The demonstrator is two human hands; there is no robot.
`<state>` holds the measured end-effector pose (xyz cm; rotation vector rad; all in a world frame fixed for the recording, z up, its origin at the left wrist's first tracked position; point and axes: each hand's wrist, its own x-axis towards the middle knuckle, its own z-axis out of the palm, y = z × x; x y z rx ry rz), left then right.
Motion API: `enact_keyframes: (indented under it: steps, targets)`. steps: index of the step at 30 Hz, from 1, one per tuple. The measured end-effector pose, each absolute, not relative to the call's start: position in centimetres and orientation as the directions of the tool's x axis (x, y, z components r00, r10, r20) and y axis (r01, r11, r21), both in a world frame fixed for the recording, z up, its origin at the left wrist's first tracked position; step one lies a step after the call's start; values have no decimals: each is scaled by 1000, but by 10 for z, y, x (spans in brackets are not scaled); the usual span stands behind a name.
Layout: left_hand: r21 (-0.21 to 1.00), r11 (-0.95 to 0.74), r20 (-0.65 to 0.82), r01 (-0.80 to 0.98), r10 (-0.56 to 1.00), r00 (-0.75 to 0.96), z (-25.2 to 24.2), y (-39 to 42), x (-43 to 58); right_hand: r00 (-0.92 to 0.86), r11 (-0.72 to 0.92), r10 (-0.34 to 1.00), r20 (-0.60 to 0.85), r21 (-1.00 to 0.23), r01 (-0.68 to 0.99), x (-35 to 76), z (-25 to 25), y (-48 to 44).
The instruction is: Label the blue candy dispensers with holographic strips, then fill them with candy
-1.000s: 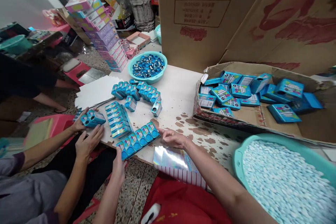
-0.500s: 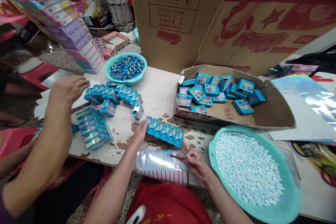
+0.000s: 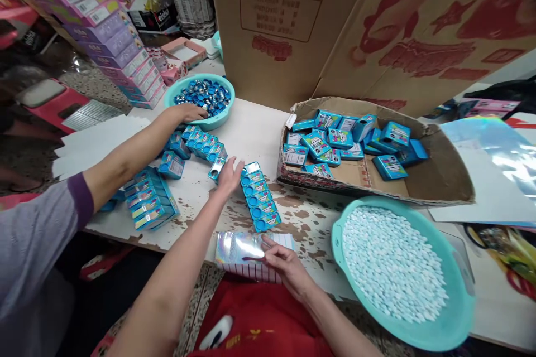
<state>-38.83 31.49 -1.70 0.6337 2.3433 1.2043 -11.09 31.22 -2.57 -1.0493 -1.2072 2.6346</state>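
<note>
My left hand (image 3: 229, 174) lies open, fingers spread, against the far left end of a row of several small blue tins (image 3: 258, 199) standing open on the worn white table (image 3: 259, 134). My right hand (image 3: 280, 259) is closed in a pinch on the right end of a shiny holographic packet (image 3: 240, 250) at the table's near edge. More blue tins stand in a curved line (image 3: 201, 142) and in a stacked block (image 3: 148, 203) to the left.
Another person's arm in a purple sleeve (image 3: 46, 223) reaches across, hand (image 3: 189, 114) at a teal bowl of blue caps (image 3: 200, 96). A torn cardboard tray (image 3: 435, 178) holds blue boxes. A teal basin of white pellets (image 3: 460, 312) sits at right. Large cartons (image 3: 335, 22) stand behind.
The row of tins has swung from lying crosswise to running away from me, with my left hand at its far end. My right hand shifted left onto the packet. The other person's hand reached the cap bowl.
</note>
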Motion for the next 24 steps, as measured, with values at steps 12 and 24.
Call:
enact_keyframes:
  steps: [12, 24]
  targets:
    - [907, 327, -410, -267, 830, -378, 5, 203, -241, -767, -413, 469, -438, -876, 248, -116, 21, 343]
    - [904, 412, -391, -115, 687, -613, -32, 227, -263, -481, 322, 872, 86, -842, 432, -158, -36, 328]
